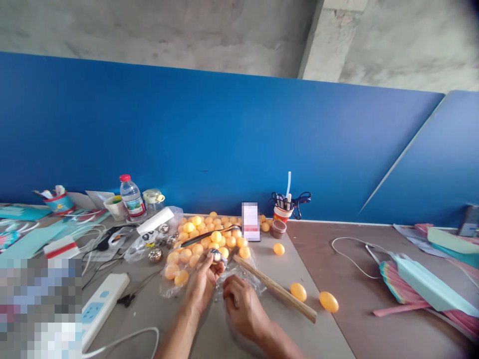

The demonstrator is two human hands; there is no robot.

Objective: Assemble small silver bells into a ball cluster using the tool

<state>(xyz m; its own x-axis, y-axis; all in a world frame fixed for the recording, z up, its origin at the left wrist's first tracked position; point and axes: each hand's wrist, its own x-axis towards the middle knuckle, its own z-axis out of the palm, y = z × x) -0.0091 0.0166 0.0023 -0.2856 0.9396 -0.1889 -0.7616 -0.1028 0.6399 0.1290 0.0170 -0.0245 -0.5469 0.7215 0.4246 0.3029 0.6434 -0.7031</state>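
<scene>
My left hand (205, 281) is closed around a shiny silver patterned ball (216, 256), held up between thumb and fingers. Beside it, my right hand (243, 304) is curled with its fingertips together; whatever they hold, if anything, is too small or hidden to make out. Both hands are over the near edge of a clear plastic bag (164, 286) filled with orange balls (186, 255). A wooden stick (280, 291) lies just right of my right hand. More silver balls, such as the one at left (155, 255), rest beside the bag.
Loose orange balls (298, 291) lie to the right. A phone (250, 222) stands behind the bag, near a cup of pens and cables (283, 213). At left are a power strip (105, 304), cables, a water bottle (132, 199) and a glass jug (153, 202). A blue partition (224, 139) bounds the back.
</scene>
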